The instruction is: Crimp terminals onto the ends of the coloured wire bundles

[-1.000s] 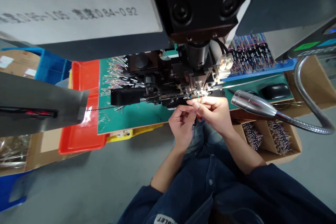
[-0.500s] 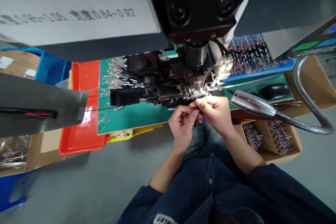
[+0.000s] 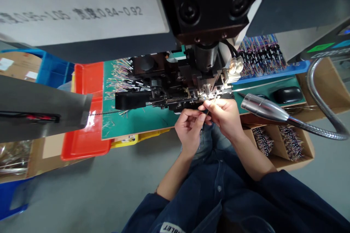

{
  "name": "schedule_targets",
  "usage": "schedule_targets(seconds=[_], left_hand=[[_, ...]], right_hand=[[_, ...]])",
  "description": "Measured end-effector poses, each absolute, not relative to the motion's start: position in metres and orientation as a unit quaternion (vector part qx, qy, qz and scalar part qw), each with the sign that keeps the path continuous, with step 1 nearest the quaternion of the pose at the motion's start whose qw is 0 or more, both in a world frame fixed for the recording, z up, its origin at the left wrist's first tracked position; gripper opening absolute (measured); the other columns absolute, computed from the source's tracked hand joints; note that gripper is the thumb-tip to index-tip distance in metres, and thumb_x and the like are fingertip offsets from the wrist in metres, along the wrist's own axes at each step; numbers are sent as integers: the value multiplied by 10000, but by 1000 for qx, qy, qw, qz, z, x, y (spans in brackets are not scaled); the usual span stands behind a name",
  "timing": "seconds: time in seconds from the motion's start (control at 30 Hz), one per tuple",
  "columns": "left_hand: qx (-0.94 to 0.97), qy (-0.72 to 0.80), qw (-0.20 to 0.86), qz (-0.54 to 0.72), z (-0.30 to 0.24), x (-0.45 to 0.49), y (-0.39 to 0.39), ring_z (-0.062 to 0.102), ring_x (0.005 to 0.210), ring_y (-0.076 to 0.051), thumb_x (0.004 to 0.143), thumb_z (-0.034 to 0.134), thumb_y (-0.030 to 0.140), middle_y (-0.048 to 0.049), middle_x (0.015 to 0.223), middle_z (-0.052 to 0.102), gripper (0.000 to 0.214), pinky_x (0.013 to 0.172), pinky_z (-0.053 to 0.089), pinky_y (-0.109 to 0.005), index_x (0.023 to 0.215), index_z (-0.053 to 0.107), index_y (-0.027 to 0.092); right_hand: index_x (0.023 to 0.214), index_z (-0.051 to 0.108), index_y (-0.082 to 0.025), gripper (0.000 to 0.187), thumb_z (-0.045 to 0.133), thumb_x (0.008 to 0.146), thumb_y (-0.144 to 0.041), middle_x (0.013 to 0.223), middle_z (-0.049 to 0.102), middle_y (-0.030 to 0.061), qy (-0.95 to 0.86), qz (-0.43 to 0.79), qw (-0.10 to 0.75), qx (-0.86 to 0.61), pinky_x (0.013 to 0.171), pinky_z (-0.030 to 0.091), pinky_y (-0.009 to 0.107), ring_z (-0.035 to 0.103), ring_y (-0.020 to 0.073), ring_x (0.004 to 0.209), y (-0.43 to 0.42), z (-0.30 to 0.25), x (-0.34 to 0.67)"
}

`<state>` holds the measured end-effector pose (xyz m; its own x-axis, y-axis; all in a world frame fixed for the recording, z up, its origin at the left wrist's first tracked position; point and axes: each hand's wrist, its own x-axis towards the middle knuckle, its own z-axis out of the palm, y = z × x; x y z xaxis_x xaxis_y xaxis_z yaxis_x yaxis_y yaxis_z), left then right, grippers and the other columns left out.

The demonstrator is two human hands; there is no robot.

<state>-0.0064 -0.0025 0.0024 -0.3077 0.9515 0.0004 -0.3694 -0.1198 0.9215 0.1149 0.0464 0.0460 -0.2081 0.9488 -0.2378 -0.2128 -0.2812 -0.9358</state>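
Observation:
A benchtop terminal crimping machine [image 3: 177,80] fills the view ahead, its metal die area [image 3: 207,93] just above my hands. My right hand [image 3: 222,116] pinches a few thin coloured wires [image 3: 212,101] between thumb and fingers, their tips at the die. My left hand [image 3: 189,130] sits close beside it, fingers curled and pinched against the same wires. A thin wire end hangs below the left hand. The exact contact point at the die is hidden by my fingertips.
A green work mat [image 3: 136,122] lies under the machine with loose wires on it. A thin terminal strip [image 3: 105,113] runs left. A gooseneck lamp [image 3: 262,106] reaches in from the right, above a cardboard box [image 3: 306,149] of wire bundles. A red tray [image 3: 82,149] stands left.
Both hands have shifted slightly up towards the die. The wire tips now sit closer in among the metal parts. The machine has not moved.

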Motion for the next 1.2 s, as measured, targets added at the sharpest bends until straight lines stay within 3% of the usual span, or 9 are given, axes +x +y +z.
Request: schedule_targets(seconds=[0.17,0.33,0.5,0.67,0.83,0.93,1.07,1.2], left_hand=[[325,443,490,677,3,-7,-2,800,641,-152,984,945,398,-9,817,842,275,644,688,-274,933,748,212],[320,442,485,683,7,-6,-5,790,615,-153,968,959,414,-6,792,835,296,621,675,-267,933,749,208],[312,409,515,686,15,-5,-15,749,561,-134,949,977,380,3,747,816,292,573,639,-235,899,753,200],[278,370,571,678,23,-2,-25,694,523,-114,907,1013,423,23,668,753,348,502,548,-185,879,750,196],[256,361,613,655,27,2,-32,680,525,-112,882,1029,472,31,649,714,402,519,549,-195,867,738,196],[251,359,607,663,27,4,-34,689,554,-106,874,1038,465,28,680,740,364,584,591,-209,898,782,207],[261,370,582,675,26,10,-36,807,767,-172,868,1044,458,16,716,771,326,840,688,-313,930,818,232],[277,381,582,663,21,19,-36,830,846,-203,875,1032,487,12,713,770,336,843,678,-324,916,806,243]], right_hand=[[917,930,-207,412,824,1029,-590,511,542,-45,-455,632,437,-451,423,325,243,394,93,432,46,49,118],[1010,956,-217,289,855,994,-487,533,595,-44,-484,612,429,-455,409,272,237,396,85,422,43,58,123],[1015,967,-216,277,853,1011,-468,477,539,-60,-494,596,447,-448,411,268,236,388,77,408,34,65,127],[835,906,-219,332,875,1027,-488,481,559,-60,-489,606,503,-375,389,317,229,401,63,378,24,71,124],[883,901,-220,341,871,1044,-519,522,643,-41,-493,596,530,-348,420,422,252,509,88,395,14,71,125],[1002,915,-228,269,895,1028,-494,563,663,-42,-510,575,524,-367,462,425,268,546,109,457,5,64,142],[958,861,-212,231,901,1024,-429,659,658,-36,-563,547,475,-397,516,377,266,511,108,551,-15,38,172],[1001,813,-209,213,919,1008,-393,863,734,8,-652,512,407,-382,656,474,293,620,146,723,-39,13,184]])
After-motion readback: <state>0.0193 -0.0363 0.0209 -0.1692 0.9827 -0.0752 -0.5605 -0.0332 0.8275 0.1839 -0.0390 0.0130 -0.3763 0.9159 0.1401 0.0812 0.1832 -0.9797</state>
